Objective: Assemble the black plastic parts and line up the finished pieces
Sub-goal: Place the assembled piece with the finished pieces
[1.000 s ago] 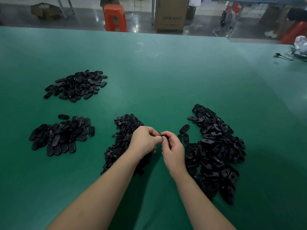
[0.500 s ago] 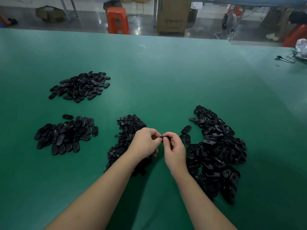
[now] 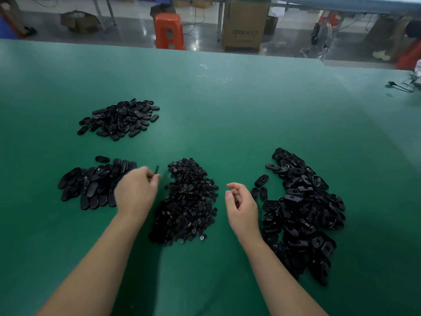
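The left hand (image 3: 136, 192) pinches a small black piece (image 3: 156, 170) at its fingertips, just beside the lined-up finished pieces (image 3: 91, 183) toward the tabletop's (image 3: 227, 110) left edge. The right hand (image 3: 241, 206) hovers empty, fingers loosely curled, between the small-parts pile (image 3: 189, 201) and the shell pile (image 3: 300, 206).

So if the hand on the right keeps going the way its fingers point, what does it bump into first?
Probably the small loose oval pieces lying just past the fingertips of the right hand, beside the big pile of black parts. Its fingers curl up and to the right, holding nothing. Height above the table is hard to judge.
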Available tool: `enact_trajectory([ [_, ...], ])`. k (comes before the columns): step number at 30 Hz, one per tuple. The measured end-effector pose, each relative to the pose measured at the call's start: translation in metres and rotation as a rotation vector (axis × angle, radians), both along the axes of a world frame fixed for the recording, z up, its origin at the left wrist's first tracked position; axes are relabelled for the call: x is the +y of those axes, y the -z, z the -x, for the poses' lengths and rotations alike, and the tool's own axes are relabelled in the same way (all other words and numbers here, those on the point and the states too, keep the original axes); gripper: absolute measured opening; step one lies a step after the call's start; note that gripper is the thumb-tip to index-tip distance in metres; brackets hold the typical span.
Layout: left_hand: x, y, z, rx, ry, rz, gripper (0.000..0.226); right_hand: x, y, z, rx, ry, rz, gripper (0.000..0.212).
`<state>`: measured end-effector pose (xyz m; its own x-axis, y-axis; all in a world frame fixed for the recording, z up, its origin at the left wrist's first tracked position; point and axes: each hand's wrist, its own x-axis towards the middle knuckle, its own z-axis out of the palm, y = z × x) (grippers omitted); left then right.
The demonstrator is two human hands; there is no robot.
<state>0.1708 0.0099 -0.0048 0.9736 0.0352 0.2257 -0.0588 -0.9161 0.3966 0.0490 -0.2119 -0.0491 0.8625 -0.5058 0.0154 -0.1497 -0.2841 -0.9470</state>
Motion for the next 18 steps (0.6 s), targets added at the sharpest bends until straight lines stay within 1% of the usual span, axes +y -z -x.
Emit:
enact_trajectory([
  [3, 0.032, 0.007, -0.013, 0.008, -0.092, -0.055, 0.022, 0.001, 0.000, -0.001, 0.009, 0.002, 0.029, 0.009],
  [7, 0.048, 0.011, -0.024, 0.017, -0.114, -0.049, 0.021, 0.001, 0.000, -0.002, 0.015, 0.009, 0.049, 0.009],
  [9, 0.045, 0.013, -0.021, -0.011, -0.086, -0.016, 0.023, 0.002, -0.001, -0.002, 0.027, 0.010, 0.064, 0.010],
  [11, 0.037, 0.015, -0.016, -0.050, -0.002, 0.053, 0.023, 0.003, -0.001, -0.002, 0.036, 0.012, 0.074, 0.010],
  [14, 0.019, 0.023, -0.005, -0.034, 0.112, 0.151, 0.020, 0.004, -0.002, -0.002, 0.045, 0.010, 0.107, 0.011],
  [18, 0.012, 0.041, 0.006, 0.009, 0.122, 0.127, 0.018, 0.005, -0.002, -0.002, 0.061, 0.000, 0.195, 0.013],
])
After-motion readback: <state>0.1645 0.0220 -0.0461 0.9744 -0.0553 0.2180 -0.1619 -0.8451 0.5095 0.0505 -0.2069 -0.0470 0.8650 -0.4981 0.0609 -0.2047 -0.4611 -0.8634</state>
